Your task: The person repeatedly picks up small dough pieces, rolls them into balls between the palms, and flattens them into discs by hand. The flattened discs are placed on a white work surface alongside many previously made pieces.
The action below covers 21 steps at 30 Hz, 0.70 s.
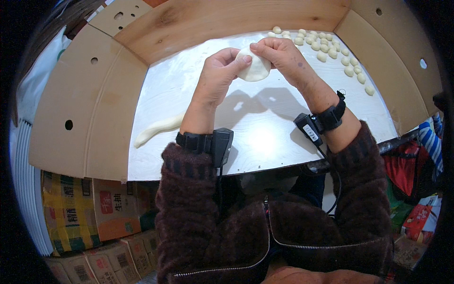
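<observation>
A flat round dough wrapper (255, 70) is held up above the white board between my two hands. My left hand (221, 71) pinches its left edge, with the thumb lying on the dough's face. At the upper right edge, my right hand (280, 54) grips the dough between thumb and fingers. Below my left wrist lies a long dough rope (158, 128), partly hidden by the forearm. Many small dough balls (323, 48) sit at the far right of the board, beyond my right hand.
The white board (189, 94) is walled by cardboard on the left (94, 94) and right (385, 52), with a wooden panel (227, 26) at the back. Both wrists wear black straps with small boxes and cables. Cartons (116, 203) stand lower left; bags (405, 165) lie lower right.
</observation>
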Each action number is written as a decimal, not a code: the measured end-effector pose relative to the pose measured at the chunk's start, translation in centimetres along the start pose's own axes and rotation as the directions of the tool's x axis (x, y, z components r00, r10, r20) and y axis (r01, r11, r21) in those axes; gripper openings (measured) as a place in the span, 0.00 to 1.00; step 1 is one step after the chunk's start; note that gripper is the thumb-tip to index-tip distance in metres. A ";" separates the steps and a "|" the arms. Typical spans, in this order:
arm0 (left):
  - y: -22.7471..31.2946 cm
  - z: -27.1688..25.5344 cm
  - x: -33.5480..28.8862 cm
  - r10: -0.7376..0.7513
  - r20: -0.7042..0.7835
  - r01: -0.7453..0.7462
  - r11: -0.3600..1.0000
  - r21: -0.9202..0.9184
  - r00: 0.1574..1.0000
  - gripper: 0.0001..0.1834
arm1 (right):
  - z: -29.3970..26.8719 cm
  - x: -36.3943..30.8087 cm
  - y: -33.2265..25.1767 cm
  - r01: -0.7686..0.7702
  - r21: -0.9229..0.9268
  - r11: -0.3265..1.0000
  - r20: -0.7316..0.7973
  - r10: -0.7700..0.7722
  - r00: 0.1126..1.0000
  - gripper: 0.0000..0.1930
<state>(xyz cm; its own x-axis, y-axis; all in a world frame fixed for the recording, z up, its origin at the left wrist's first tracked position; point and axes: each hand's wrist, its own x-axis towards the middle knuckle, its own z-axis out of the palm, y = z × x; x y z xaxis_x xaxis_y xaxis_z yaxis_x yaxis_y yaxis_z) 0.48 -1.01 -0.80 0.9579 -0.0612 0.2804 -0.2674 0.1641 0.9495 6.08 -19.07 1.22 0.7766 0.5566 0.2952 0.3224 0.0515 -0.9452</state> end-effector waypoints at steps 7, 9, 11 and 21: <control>0.2 -0.2 -0.1 -0.073 0.002 0.073 0.995 0.063 0.997 0.14 | 0.5 0.0 0.1 0.022 -0.097 0.995 0.005 -0.022 1.000 0.20; 0.3 -0.2 -0.1 -0.102 -0.004 0.102 0.987 0.122 0.995 0.12 | 0.1 0.0 0.1 0.093 -0.267 0.959 0.049 -0.083 0.995 0.21; 0.2 -0.2 -0.2 -0.108 -0.022 0.110 0.968 0.227 0.994 0.12 | -0.1 0.1 0.3 0.087 -0.429 0.899 0.036 -0.079 0.996 0.23; 0.1 -0.6 -0.4 0.060 -0.117 -0.045 0.992 0.120 0.991 0.18 | 0.3 0.3 0.5 -0.093 0.057 0.994 0.091 0.087 0.992 0.24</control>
<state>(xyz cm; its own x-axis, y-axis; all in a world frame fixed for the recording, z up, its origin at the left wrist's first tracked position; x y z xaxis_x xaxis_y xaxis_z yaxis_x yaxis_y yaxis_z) 0.14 -0.35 -0.89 0.9458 0.0645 0.3181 -0.3213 0.0469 0.9458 6.30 -18.66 0.81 0.7494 0.6319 0.1976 0.2176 0.0467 -0.9749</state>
